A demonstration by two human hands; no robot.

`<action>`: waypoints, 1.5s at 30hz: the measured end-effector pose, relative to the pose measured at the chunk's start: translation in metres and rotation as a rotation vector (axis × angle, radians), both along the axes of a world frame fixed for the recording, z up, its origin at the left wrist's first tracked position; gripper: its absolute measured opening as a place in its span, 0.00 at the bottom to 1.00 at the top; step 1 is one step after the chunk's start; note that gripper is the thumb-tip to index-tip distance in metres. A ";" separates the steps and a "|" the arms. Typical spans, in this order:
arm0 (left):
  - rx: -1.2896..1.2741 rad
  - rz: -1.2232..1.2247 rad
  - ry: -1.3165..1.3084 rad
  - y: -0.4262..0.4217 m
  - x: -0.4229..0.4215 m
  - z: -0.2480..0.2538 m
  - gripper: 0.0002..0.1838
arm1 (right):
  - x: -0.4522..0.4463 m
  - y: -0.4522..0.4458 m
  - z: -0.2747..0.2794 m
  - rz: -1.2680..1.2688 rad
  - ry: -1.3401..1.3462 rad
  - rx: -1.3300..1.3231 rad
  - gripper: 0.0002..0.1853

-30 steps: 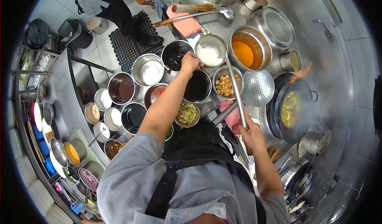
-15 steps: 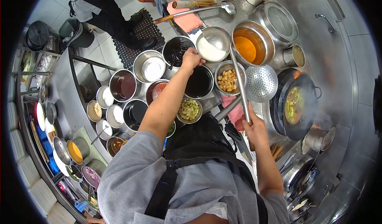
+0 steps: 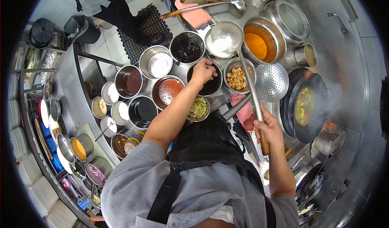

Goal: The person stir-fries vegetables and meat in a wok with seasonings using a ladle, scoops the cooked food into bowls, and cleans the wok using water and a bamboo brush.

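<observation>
Left hand (image 3: 204, 72) moves down over the dark-liquid pot (image 3: 221, 83)

Half a second ago it was beside the white-filled pot (image 3: 212, 53). Its fingers look bunched; whether they pinch anything, I cannot tell. The right hand (image 3: 269, 126) has its fingers clamped on the ladle (image 3: 228, 33), whose bowl is at the white-filled pot. Cooking looks under way, unfinished: greens (image 3: 303, 106) sit in steam in the wok (image 3: 316, 124), the ladle away from it. Count: one steaming wok, one strainer (image 3: 272, 82), two ladles, the second lying across a pink cloth (image 3: 197, 19).

Wet steel counter (image 3: 227, 14) beneath metal pots (image 3: 276, 34) and a pink cloth (image 3: 197, 19)
</observation>
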State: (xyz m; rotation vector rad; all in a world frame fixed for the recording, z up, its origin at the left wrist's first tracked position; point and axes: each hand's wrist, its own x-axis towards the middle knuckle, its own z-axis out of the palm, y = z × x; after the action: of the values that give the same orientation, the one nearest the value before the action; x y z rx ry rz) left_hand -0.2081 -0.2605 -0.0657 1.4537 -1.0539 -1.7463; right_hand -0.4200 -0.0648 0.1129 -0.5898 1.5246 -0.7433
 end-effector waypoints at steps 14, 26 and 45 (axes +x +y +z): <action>-0.474 -0.557 -0.275 0.110 -0.004 0.042 0.13 | 0.000 0.026 0.015 -0.143 -0.352 -0.104 0.37; -0.565 -0.836 -0.508 0.186 -0.181 -0.036 0.35 | -0.060 0.203 0.072 -0.614 -0.478 -0.304 0.36; 0.208 -0.353 0.239 0.237 -0.238 0.019 0.17 | -0.310 0.324 -0.041 -0.404 0.536 -0.066 0.33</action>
State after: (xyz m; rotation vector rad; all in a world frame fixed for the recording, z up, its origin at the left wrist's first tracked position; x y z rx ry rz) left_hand -0.4465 -0.0231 -0.0465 1.1869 -1.0731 -2.2752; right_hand -0.7302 0.2593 0.0717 -0.5615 2.1610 -0.9965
